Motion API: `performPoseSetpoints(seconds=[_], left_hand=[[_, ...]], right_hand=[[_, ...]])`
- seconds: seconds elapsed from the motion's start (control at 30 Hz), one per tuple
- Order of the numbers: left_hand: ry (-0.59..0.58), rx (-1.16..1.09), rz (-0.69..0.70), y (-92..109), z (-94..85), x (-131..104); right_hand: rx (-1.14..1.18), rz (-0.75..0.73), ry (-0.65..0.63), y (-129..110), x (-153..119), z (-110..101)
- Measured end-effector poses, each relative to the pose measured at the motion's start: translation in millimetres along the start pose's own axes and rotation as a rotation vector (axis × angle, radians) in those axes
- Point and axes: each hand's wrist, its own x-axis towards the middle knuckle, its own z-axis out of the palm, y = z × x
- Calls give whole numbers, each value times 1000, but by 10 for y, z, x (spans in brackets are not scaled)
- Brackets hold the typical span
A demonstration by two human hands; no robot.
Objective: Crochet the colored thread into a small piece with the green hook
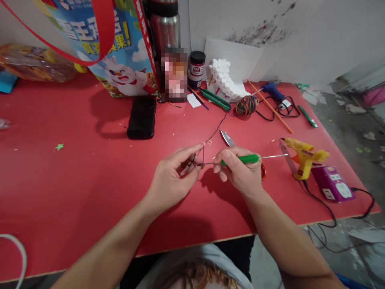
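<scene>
My right hand [237, 170] is closed around the green handle of a crochet hook [242, 159]. The hook's thin metal end points left, to a small dark piece of yarn work [202, 165] at my left fingertips. My left hand [177, 172] pinches that piece, with dark yarn [216, 130] looped over its raised index finger. From there the strand runs back to a multicoloured yarn ball [247, 105]. Partly hidden under my right hand lies a pair of scissors [227, 138], blades showing behind it and a red handle to its right.
To the right lie a yellow glue gun [305, 156] and a purple box [333, 183] with a cable. A black case [141, 118], green cutter [215, 99], blue glue gun [273, 92], paint jar [197, 69] and printed bag [120, 52] line the back of the red table [90, 200].
</scene>
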Motion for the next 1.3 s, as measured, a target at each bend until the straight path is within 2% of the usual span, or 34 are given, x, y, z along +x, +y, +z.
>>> performPoseSetpoints(seconds=[0.17, 0.27, 0.33, 0.43, 0.5, 0.57, 0.7, 0.8, 0.93, 1.0, 1.13, 1.3], left_hand=[[40, 188, 138, -10, 19, 21], [43, 320, 221, -63, 31, 13], [63, 333, 217, -87, 37, 10], [117, 121, 12, -70, 31, 34], [139, -103, -167, -33, 22, 63], [158, -273, -273, 4, 16, 88], [231, -394, -315, 26, 17, 101], [275, -412, -291, 8, 5, 102], [307, -395, -243, -12, -27, 99], [312, -373, -223, -15, -35, 90], [300, -358, -201, -26, -23, 70], [299, -390, -182, -31, -6, 67]], right_hand=[[-308, -258, -59, -89, -27, 28], [-479, -475, -145, -101, -40, 51], [-649, -650, -182, -72, -51, 66], [-860, -855, -220, 12, -67, 79], [-902, -918, -248, 71, -69, 82], [-898, -938, -262, 116, -65, 80], [-834, -882, -262, 135, -76, 98], [-730, -757, -236, 104, -115, 145], [-559, -450, -36, 109, -150, 225], [-434, -347, 49, 145, -139, 260], [-309, -271, 81, 199, -98, 323], [-129, -178, 47, 163, -78, 365]])
